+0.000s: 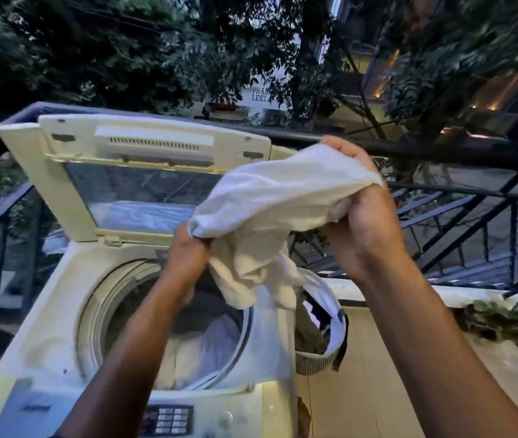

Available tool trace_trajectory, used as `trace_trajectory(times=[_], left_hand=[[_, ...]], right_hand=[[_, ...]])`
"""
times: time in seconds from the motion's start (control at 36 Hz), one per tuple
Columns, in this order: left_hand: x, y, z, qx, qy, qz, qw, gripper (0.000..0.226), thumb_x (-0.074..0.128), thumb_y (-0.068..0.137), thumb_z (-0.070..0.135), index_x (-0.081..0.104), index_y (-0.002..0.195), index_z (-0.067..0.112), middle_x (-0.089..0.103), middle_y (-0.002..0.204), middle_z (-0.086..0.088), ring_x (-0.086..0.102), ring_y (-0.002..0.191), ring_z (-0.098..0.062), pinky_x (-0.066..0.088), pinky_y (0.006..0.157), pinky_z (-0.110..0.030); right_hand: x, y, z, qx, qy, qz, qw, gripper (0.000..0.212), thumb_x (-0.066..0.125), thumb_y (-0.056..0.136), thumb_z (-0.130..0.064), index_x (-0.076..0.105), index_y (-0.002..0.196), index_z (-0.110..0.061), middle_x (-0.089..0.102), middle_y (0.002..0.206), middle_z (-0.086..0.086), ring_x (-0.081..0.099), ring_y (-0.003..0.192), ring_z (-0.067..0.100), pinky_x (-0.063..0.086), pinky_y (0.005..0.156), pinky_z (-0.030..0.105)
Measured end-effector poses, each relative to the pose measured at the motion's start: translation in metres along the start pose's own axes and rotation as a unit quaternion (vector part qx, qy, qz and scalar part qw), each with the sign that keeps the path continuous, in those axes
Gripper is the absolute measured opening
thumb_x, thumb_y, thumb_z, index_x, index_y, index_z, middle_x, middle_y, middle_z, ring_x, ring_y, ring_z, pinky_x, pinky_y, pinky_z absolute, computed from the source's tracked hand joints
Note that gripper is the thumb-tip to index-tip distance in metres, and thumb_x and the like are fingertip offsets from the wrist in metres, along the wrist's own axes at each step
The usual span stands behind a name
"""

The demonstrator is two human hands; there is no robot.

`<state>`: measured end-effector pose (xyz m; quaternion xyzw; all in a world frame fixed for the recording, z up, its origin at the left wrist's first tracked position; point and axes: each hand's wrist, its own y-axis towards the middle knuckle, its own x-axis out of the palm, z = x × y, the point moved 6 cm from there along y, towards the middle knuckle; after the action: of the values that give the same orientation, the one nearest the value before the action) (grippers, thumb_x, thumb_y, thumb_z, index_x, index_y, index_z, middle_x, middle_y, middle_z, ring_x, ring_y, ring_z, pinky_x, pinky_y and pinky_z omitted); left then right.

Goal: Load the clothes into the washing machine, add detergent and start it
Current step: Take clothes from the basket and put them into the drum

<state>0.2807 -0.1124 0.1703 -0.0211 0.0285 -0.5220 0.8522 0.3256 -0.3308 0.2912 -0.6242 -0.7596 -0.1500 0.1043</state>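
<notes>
A cream top-loading washing machine [49, 298] stands in front of me with its lid [144, 172] raised upright. Pale clothes [201, 349] lie inside the drum. I hold a white cloth [276, 197] stretched between both hands above the drum's right side. My left hand [188, 257] grips its lower left end over the drum opening. My right hand [362, 216] grips its upper right end, higher up. A loose part of the cloth hangs down between them. The control panel [169, 420] with buttons sits at the machine's front edge.
A laundry basket [321, 358] with dark clothes stands on the floor right of the machine. A dark metal railing [460, 197] runs behind and to the right. A potted plant [516, 324] sits at the far right. Trees and buildings lie beyond.
</notes>
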Motion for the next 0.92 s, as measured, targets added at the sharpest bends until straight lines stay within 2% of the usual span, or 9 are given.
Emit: trace_trajectory(times=[0.08, 0.17, 0.25, 0.33, 0.39, 0.47, 0.56, 0.69, 0.92], left_hand=[[-0.034, 0.001, 0.011, -0.001, -0.083, 0.039, 0.996, 0.024, 0.052, 0.1, 0.03, 0.075, 0.094, 0.034, 0.078, 0.092, 0.009, 0.071, 0.096, -0.019, 0.056, 0.082, -0.038], [-0.063, 0.003, 0.016, -0.018, -0.16, 0.067, 0.985, 0.03, 0.041, 0.107, 0.036, 0.071, 0.106, 0.034, 0.075, 0.105, 0.01, 0.07, 0.089, -0.004, 0.058, 0.073, -0.027], [-0.085, 0.009, 0.01, -0.066, -0.217, 0.095, 0.969, 0.034, 0.025, 0.114, 0.028, 0.052, 0.135, 0.023, 0.065, 0.127, -0.003, 0.065, 0.075, 0.007, 0.054, 0.074, -0.022], [-0.092, 0.004, 0.01, -0.085, -0.202, 0.084, 0.972, 0.037, 0.03, 0.112, 0.039, 0.058, 0.133, 0.025, 0.074, 0.121, -0.005, 0.07, 0.078, 0.005, 0.056, 0.074, -0.022], [-0.092, -0.001, 0.009, -0.096, -0.173, 0.059, 0.979, 0.037, 0.034, 0.111, 0.045, 0.065, 0.121, 0.026, 0.08, 0.102, 0.003, 0.072, 0.096, -0.008, 0.056, 0.085, -0.034], [-0.106, 0.002, 0.0, -0.106, -0.097, 0.077, 0.987, 0.043, 0.041, 0.109, 0.033, 0.054, 0.143, 0.009, 0.067, 0.132, -0.013, 0.062, 0.124, -0.027, 0.05, 0.107, -0.046], [-0.127, 0.009, -0.007, -0.073, 0.074, 0.081, 0.991, 0.041, 0.035, 0.102, -0.004, 0.055, 0.138, 0.001, 0.058, 0.114, -0.008, 0.056, 0.105, -0.022, 0.048, 0.09, -0.04], [-0.161, 0.015, -0.051, -0.077, 0.171, 0.039, 0.982, 0.035, 0.04, 0.093, -0.017, 0.063, 0.1, 0.009, 0.064, 0.095, -0.009, 0.057, 0.085, -0.02, 0.046, 0.074, -0.031], [-0.197, 0.029, -0.106, -0.127, 0.204, 0.08, 0.967, 0.03, 0.06, 0.072, 0.036, 0.072, 0.099, 0.035, 0.076, 0.097, 0.01, 0.071, 0.095, -0.019, 0.058, 0.089, -0.046]], right_hand=[[-0.009, -0.004, 0.026, 0.003, -0.077, 0.05, 0.996, 0.036, 0.053, 0.084, -0.018, 0.068, 0.115, -0.027, 0.074, 0.106, -0.006, 0.067, 0.088, 0.012, 0.052, 0.063, 0.024], [-0.015, -0.009, 0.069, 0.047, -0.188, 0.047, 0.98, 0.045, 0.064, 0.082, -0.024, 0.065, 0.126, -0.033, 0.071, 0.118, -0.009, 0.07, 0.105, 0.014, 0.06, 0.077, 0.03], [-0.002, -0.019, 0.117, 0.117, -0.256, -0.054, 0.958, 0.082, 0.083, 0.074, -0.024, 0.047, 0.145, -0.044, 0.063, 0.131, -0.005, 0.065, 0.118, 0.018, 0.06, 0.095, 0.044], [0.035, -0.029, 0.15, 0.093, -0.262, -0.177, 0.944, 0.103, 0.091, 0.068, -0.018, 0.035, 0.153, -0.034, 0.058, 0.141, -0.007, 0.059, 0.127, 0.006, 0.057, 0.101, 0.038], [0.056, -0.032, 0.169, 0.069, -0.282, -0.208, 0.934, 0.097, 0.096, 0.07, -0.014, 0.042, 0.149, -0.028, 0.058, 0.146, -0.007, 0.055, 0.134, 0.006, 0.051, 0.108, 0.034], [0.072, -0.029, 0.192, 0.072, -0.382, -0.211, 0.897, 0.057, 0.087, 0.081, -0.024, 0.063, 0.132, -0.024, 0.065, 0.134, -0.01, 0.061, 0.126, 0.014, 0.052, 0.098, 0.036], [0.075, -0.022, 0.215, 0.101, -0.495, -0.218, 0.835, 0.026, 0.068, 0.09, -0.039, 0.069, 0.114, -0.027, 0.071, 0.122, -0.005, 0.065, 0.112, 0.024, 0.054, 0.088, 0.039], [0.071, -0.001, 0.249, 0.176, -0.627, -0.217, 0.728, 0.033, 0.052, 0.091, -0.046, 0.073, 0.112, -0.03, 0.071, 0.123, 0.006, 0.067, 0.108, 0.035, 0.051, 0.08, 0.037], [0.07, 0.039, 0.257, 0.165, -0.541, -0.105, 0.818, 0.02, 0.059, 0.095, -0.02, 0.077, 0.104, -0.022, 0.072, 0.102, -0.001, 0.063, 0.09, 0.02, 0.047, 0.075, 0.032]])
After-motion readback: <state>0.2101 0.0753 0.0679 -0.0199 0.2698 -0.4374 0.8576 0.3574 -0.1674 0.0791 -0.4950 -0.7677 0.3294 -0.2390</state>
